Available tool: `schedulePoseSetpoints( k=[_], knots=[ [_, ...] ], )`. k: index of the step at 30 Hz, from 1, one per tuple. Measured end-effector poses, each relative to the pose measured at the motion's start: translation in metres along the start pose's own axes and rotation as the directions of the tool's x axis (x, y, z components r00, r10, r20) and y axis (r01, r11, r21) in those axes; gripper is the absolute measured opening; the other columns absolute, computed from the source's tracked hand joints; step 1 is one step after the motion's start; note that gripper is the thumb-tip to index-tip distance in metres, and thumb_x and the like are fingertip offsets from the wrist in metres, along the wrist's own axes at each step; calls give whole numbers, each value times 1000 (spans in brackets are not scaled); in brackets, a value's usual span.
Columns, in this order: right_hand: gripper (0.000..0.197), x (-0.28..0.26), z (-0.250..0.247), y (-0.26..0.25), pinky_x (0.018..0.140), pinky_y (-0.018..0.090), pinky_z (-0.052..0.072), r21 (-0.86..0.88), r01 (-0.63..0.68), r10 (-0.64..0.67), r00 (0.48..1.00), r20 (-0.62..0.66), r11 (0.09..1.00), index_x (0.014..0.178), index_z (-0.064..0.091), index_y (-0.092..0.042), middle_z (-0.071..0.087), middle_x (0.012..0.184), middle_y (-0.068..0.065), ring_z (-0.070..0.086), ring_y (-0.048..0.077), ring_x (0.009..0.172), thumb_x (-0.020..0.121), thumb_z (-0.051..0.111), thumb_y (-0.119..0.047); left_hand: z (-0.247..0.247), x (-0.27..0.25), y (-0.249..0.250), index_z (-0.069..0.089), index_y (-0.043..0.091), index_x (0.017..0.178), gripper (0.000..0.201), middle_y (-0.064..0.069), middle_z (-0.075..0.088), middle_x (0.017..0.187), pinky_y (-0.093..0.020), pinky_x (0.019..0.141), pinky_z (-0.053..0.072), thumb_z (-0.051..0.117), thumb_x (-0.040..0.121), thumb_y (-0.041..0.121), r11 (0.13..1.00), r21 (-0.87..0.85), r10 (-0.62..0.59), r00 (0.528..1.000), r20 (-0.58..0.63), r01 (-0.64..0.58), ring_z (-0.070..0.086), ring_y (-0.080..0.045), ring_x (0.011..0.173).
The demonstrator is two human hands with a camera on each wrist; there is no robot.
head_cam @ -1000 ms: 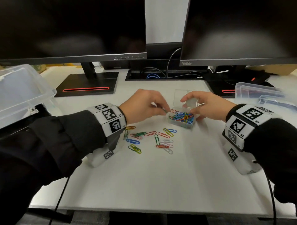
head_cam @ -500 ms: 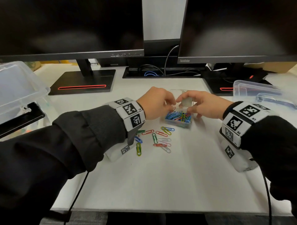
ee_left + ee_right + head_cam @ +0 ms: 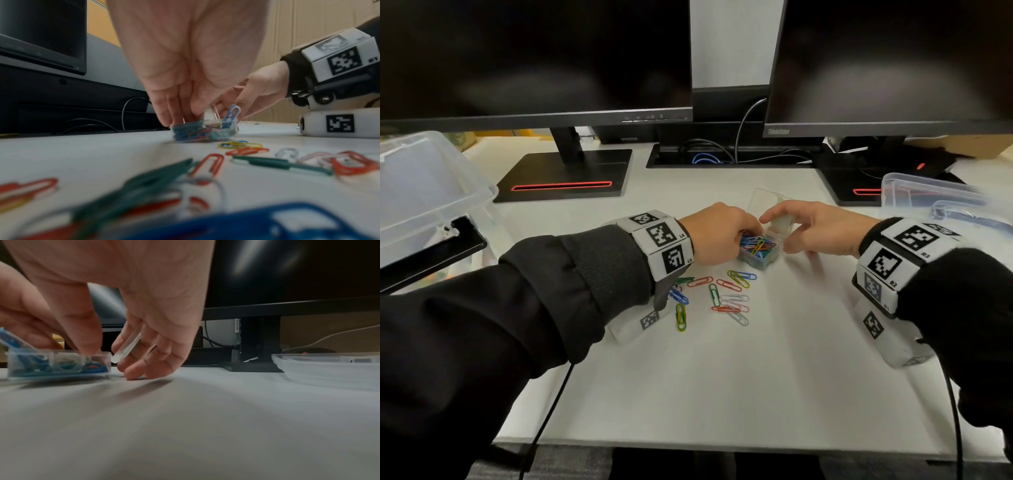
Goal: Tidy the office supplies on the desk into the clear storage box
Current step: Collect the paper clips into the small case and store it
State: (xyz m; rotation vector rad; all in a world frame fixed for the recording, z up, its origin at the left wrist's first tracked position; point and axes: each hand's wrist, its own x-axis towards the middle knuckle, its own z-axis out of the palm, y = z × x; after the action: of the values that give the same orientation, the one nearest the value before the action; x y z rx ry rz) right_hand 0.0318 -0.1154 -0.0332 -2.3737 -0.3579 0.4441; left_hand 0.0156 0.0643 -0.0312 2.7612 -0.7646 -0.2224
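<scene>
A small clear paper clip box [image 3: 758, 255] full of coloured clips stands mid-desk with its lid [image 3: 765, 200] hinged up. My left hand [image 3: 722, 233] hangs over it, fingers bunched and dipped among the clips [image 3: 197, 133]; whether they pinch one is hidden. A blue clip [image 3: 232, 113] sticks up at the rim. My right hand [image 3: 815, 229] holds the box: the thumb presses on its near rim [image 3: 88, 352] and the fingers sit behind the lid [image 3: 127, 347]. Several loose clips [image 3: 722, 294] lie in front, also in the left wrist view [image 3: 246, 151].
A large clear bin [image 3: 424, 192] stands at the left edge and a shallow clear tub [image 3: 928, 195] at the right [image 3: 329, 366]. Two monitors on black stands [image 3: 565, 174] line the back, with cables between them. The white desk [image 3: 722, 394] stretches towards me.
My left hand moved right from beside the box to over it and lowered its fingers into the clips. The right hand stayed on the box and lid.
</scene>
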Motion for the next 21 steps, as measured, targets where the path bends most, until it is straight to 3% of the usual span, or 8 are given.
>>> schedulePoseSetpoints(
  k=[2, 5, 7, 10, 12, 15, 17, 21],
  knots=[
    [39, 1, 0, 0, 65, 16, 41, 6, 3, -3, 1000, -12, 1000, 107, 55, -32, 59, 117, 5, 53, 11, 80, 81, 61, -3, -2, -2, 3, 54, 23, 128, 48, -2, 55, 133, -20, 94, 34, 38, 90, -1, 999, -29, 37, 999, -3, -37, 49, -19, 121],
    [27, 2, 0, 1, 44, 4, 39, 14, 5, -4, 998, -64, 1000, 106, 58, -26, 60, 108, 4, 54, 8, 70, 86, 59, -7, -7, -12, -1, 58, 17, 123, 43, -3, 59, 127, -18, 92, 36, 40, 89, -2, 997, -27, 67, 986, -155, -72, 52, -17, 116],
    [22, 2, 0, 3, 43, 4, 39, -22, 27, -29, 991, -130, 999, 105, 61, -23, 60, 110, 5, 53, 8, 66, 88, 59, -9, -9, -24, -16, 59, 15, 121, 35, -3, 61, 121, -15, 86, 36, 43, 91, 5, 1000, 4, 27, 976, -217, -26, 55, -16, 109],
    [24, 4, -1, 6, 66, 13, 41, -116, 48, -70, 980, -187, 992, 104, 63, -24, 57, 121, 0, 49, 10, 79, 88, 57, -7, -18, -50, -46, 57, 18, 122, 31, -2, 60, 120, -20, 83, 39, 50, 92, 26, 984, 82, -143, 977, -155, 157, 55, -15, 102],
    [31, 6, -1, 6, 80, 22, 39, -159, 44, -74, 978, -194, 986, 105, 64, -25, 55, 126, -2, 45, 11, 93, 87, 57, -1, -25, -68, -59, 53, 21, 124, 46, 3, 57, 116, -22, 78, 41, 54, 86, 47, 956, 89, -273, 958, -89, 281, 55, -14, 94],
    [36, 9, -2, 3, 82, 25, 39, -179, 49, -85, 976, -200, 983, 99, 65, -29, 56, 119, -3, 46, 12, 93, 84, 58, 4, -29, -86, -64, 42, 25, 129, 80, 8, 48, 114, -25, 81, 44, 63, 64, 67, 899, 135, -432, 893, 123, 416, 51, -12, 93],
    [38, 12, -2, 1, 79, 26, 39, -151, 67, -97, 974, -203, 986, 95, 64, -29, 57, 114, -3, 47, 13, 90, 83, 58, 6, -24, -89, -61, 39, 26, 129, 86, 8, 44, 114, -25, 85, 44, 70, 58, 65, 891, 152, -452, 866, 214, 428, 49, -11, 94],
    [40, 16, -2, -1, 67, 25, 49, -83, 64, -79, 977, -197, 995, 91, 63, -29, 56, 112, -2, 52, 17, 95, 82, 57, 9, -7, -73, -50, 51, 20, 120, 61, 13, 53, 95, -16, 74, 43, 75, 70, 44, 949, -62, -295, 937, 186, 311, 53, -6, 83]
  ],
)
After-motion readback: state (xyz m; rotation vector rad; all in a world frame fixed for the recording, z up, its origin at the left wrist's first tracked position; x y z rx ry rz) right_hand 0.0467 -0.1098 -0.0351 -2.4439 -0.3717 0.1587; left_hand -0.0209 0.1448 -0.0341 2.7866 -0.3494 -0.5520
